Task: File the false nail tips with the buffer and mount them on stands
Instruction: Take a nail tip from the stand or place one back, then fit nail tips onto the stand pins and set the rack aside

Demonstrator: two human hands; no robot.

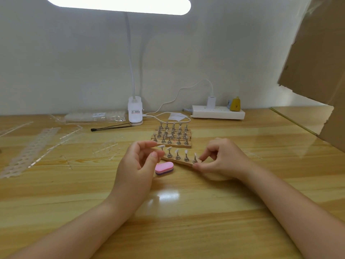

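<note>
Five stands (177, 156), leftmost half behind left hand (138, 161)

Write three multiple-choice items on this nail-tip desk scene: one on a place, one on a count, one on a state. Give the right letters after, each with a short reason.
1. Where does the pink buffer lie?
A. on the table, near side of the front wooden strip
B. on the power strip
C. in the right hand

2. How many stands on the front wooden strip carry a nail tip?
A. two
B. five
C. nine

3. What is the right hand doing?
A. lying flat on the table
B. pinching the strip's right end
C. gripping the lamp

Answers:
1 A: the buffer rests on the table between the hands, untouched by either.
2 B: five whitish tips stand in a row.
3 B: its fingers curl about the strip's end by the last stand; the left hand hangs open, holding nothing.
</note>
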